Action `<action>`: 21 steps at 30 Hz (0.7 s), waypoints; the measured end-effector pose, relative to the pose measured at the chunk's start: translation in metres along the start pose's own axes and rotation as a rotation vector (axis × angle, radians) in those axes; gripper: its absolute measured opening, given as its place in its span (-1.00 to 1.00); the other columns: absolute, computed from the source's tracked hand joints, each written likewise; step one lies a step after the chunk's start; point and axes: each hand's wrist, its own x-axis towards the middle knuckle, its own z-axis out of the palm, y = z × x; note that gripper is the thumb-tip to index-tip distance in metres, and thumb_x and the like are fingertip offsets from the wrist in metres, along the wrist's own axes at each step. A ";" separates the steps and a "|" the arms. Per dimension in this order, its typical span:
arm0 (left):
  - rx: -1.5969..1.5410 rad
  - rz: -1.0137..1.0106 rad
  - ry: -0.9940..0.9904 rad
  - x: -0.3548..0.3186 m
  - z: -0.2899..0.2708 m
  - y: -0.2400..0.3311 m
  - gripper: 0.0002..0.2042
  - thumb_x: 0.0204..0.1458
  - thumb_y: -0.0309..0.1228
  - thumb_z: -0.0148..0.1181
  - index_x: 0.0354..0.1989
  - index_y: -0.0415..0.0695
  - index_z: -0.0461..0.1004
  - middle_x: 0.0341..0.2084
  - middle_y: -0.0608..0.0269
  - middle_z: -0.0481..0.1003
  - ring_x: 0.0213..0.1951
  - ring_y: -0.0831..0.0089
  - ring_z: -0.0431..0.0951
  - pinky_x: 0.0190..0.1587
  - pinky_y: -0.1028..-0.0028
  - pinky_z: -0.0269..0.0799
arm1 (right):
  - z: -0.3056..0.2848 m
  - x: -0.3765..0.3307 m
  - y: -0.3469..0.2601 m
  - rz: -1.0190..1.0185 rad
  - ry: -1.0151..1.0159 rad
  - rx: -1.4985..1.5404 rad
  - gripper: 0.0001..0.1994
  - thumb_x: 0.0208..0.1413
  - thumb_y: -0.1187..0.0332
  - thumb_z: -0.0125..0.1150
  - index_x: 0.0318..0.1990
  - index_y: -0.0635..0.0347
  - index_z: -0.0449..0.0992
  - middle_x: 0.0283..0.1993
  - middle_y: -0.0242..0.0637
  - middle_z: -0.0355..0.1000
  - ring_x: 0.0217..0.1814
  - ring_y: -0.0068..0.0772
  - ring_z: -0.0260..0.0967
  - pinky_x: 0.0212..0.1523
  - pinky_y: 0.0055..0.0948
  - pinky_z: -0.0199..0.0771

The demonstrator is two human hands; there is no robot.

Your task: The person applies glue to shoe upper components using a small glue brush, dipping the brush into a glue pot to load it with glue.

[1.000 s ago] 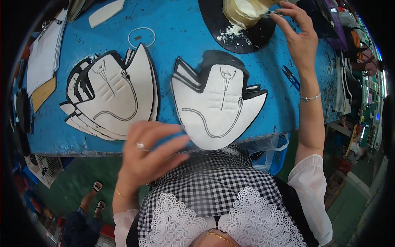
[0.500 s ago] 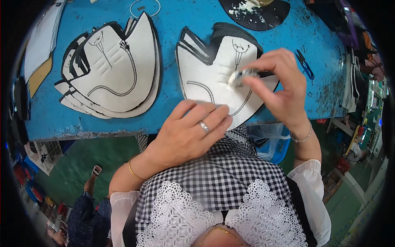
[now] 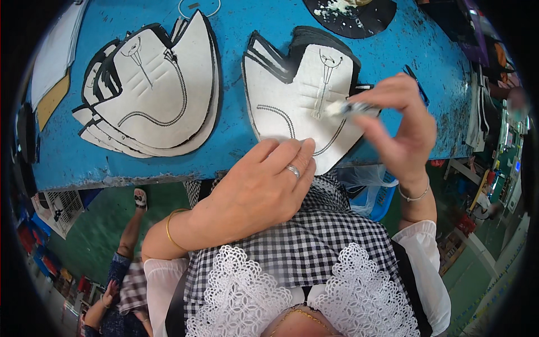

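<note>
A stack of white, black-edged panels [image 3: 281, 95], cut like shoe uppers, lies before me on the blue table. The top panel has curved dark stitching and a small line drawing. My left hand [image 3: 264, 177] rests flat on its lower edge, fingers stretched out. Above the panel's right half, my right hand [image 3: 401, 123] pinches a short, brush-like tool [image 3: 348, 108] with a whitish tip and a dark-and-light handle. Motion blurs it, so its exact kind is unclear. A damp-looking strip [image 3: 320, 101] runs down from the drawing, left of the tip.
A second stack of similar panels [image 3: 163, 95] lies at the left. At the far right of the table stand a black dish [image 3: 365, 25] with white crumbs and dark scissors [image 3: 412, 76], partly behind my hand. Papers [image 3: 53, 50] lie far left. Another person [image 3: 120, 275] is at lower left.
My right hand has moved right and slightly down with the tool, lifting its tip off the panel's middle. A strip now shows there. The other person at lower left has shifted.
</note>
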 end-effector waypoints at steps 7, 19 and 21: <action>0.089 0.036 0.306 -0.003 0.006 -0.003 -0.66 -0.21 -0.40 0.23 -0.17 -0.13 0.63 -0.34 0.37 0.45 -0.29 0.44 0.48 -0.18 0.41 0.43 | -0.012 -0.002 0.026 0.187 0.380 0.445 -0.85 0.23 0.54 0.27 -0.07 0.31 0.52 -0.12 -0.22 0.59 -0.10 -0.53 0.49 -0.02 -0.53 0.48; 0.188 -0.400 0.398 -0.061 -0.023 -0.038 -0.58 -0.32 -0.46 0.51 -0.15 -0.04 0.64 -0.32 0.30 0.52 -0.29 0.26 0.52 -0.21 0.26 0.39 | 0.006 -0.008 0.023 0.285 0.164 0.398 -0.86 0.14 0.54 0.35 -0.16 0.26 0.57 -0.17 -0.32 0.58 -0.12 -0.58 0.46 -0.02 -0.56 0.43; -0.076 -0.232 0.346 -0.051 -0.012 -0.026 -0.56 -0.31 -0.34 0.57 -0.15 -0.07 0.65 -0.16 0.20 0.59 -0.13 0.24 0.56 -0.11 0.29 0.43 | 0.008 -0.009 0.013 0.310 0.127 0.338 -0.85 0.08 0.51 0.41 -0.20 0.23 0.59 -0.21 -0.35 0.59 -0.16 -0.56 0.45 -0.05 -0.54 0.40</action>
